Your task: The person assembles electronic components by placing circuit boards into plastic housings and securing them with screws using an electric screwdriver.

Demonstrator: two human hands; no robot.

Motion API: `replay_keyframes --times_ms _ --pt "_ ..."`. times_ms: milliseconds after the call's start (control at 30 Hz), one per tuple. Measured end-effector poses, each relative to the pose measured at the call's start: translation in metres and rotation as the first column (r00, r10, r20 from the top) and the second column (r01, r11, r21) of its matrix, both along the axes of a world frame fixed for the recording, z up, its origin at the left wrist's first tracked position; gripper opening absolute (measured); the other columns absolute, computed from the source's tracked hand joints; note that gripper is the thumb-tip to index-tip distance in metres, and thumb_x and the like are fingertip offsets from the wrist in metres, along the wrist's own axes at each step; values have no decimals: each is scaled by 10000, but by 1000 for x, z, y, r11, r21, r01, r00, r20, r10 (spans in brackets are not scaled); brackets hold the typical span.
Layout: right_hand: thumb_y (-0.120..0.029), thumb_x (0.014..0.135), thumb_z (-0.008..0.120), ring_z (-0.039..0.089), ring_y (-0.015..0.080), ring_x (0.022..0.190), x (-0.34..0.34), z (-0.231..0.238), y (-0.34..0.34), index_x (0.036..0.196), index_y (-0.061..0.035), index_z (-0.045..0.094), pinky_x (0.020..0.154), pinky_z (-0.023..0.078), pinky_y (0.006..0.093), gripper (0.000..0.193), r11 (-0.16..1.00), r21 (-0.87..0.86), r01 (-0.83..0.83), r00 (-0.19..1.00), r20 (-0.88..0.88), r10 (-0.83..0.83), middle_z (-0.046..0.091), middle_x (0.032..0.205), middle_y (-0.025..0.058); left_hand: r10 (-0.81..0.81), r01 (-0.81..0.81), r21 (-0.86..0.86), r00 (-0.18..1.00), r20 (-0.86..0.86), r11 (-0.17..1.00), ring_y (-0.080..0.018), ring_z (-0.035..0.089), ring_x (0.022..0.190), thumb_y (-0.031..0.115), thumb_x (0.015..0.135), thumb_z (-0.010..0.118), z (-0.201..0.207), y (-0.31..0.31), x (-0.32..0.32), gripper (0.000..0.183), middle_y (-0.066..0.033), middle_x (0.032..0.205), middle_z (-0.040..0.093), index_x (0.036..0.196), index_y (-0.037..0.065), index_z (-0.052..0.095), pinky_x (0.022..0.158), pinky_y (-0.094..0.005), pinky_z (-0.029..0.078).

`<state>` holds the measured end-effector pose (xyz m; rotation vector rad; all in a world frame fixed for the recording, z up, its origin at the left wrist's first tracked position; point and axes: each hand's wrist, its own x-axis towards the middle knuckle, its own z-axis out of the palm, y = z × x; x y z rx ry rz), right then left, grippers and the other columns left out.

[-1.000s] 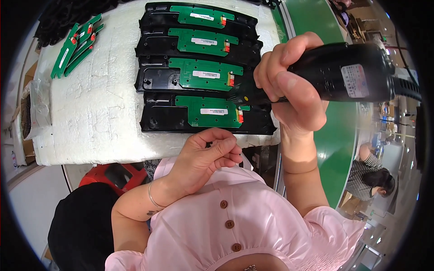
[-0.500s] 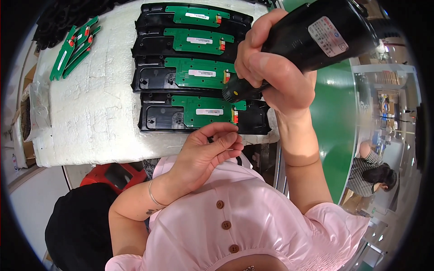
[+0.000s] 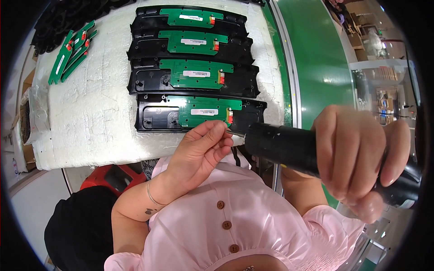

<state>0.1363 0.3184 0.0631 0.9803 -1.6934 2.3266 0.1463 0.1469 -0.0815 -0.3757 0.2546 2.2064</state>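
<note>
A black electric screwdriver (image 3: 282, 147) lies nearly level in the grip of my right hand (image 3: 350, 156), its thin metal bit pointing left. The bit's tip meets the pinched thumb and forefinger of my left hand (image 3: 199, 144); whatever small thing those fingers hold is too small to make out. Just beyond my left fingers lies the nearest black plastic panel (image 3: 156, 116), carrying a green circuit board (image 3: 194, 118) with a white label and a red connector (image 3: 230, 118). Three like panels with boards are lined up behind it, among them the second panel (image 3: 242, 83).
Several loose green circuit boards (image 3: 68, 58) lie at the left on the white foam-covered table (image 3: 99, 113). Black parts (image 3: 58, 22) are heaped at the far left. Beyond the table's right edge runs a green surface (image 3: 318, 67). A red object (image 3: 106, 176) stands below the table's front.
My right hand has swung the screwdriver from above the nearest panel down to the right, bringing its bit to my left fingertips. My left hand has shifted slightly left.
</note>
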Motion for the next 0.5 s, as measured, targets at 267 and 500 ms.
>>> replay_keyframes --times_ms 267,500 --pt "-87 686 694 539 37 481 -2 -5 -1 854 -120 457 473 451 147 292 994 45 -99 993 72 96 552 582 -45 -35 34 46 999 27 998 -118 583 733 209 879 525 -2 1 4 181 -41 811 599 927 43 579 668 -223 502" --pt "-56 715 512 391 68 427 -20 -42 -18 974 -63 424 465 327 228 274 972 11 235 972 5 -235 443 556 -25 -116 118 -37 992 57 992 -220 555 961 231 925 428 21 2 1 323 -162 1064 548 1068 -48 504 854 -286 453"
